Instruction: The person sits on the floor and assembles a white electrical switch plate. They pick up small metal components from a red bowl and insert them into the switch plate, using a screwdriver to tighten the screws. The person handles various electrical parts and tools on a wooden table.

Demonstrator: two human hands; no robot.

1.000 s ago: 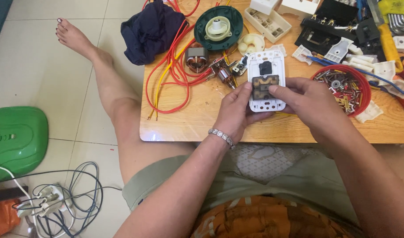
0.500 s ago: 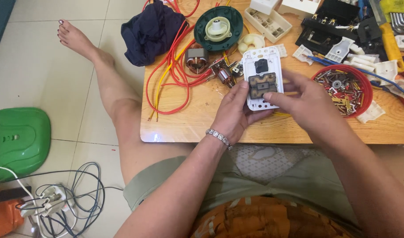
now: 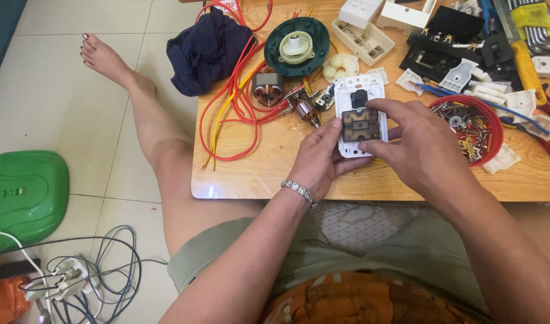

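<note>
Both hands hold a white wall switch plate (image 3: 359, 90) above the low wooden table (image 3: 257, 162), its back facing me. A dark square switch module (image 3: 360, 124) sits in the plate's frame. My left hand (image 3: 320, 157), with a silver bracelet on the wrist, grips the plate's left and lower edge. My right hand (image 3: 416, 144) holds the right edge, with its fingers over the module's top and right side.
Red wires (image 3: 233, 114), a motor stator (image 3: 267, 87) and rotor (image 3: 302, 108), a green round housing (image 3: 296, 47), a dark cloth (image 3: 206, 51), a red bowl of screws (image 3: 470, 120) and white switch parts (image 3: 362, 39) lie on the table. A green cover (image 3: 23, 195) and cables (image 3: 83, 282) rest on the floor.
The plate was lifted and tilted away half a second ago; now it is lower again, and my right fingers have moved over the dark module.
</note>
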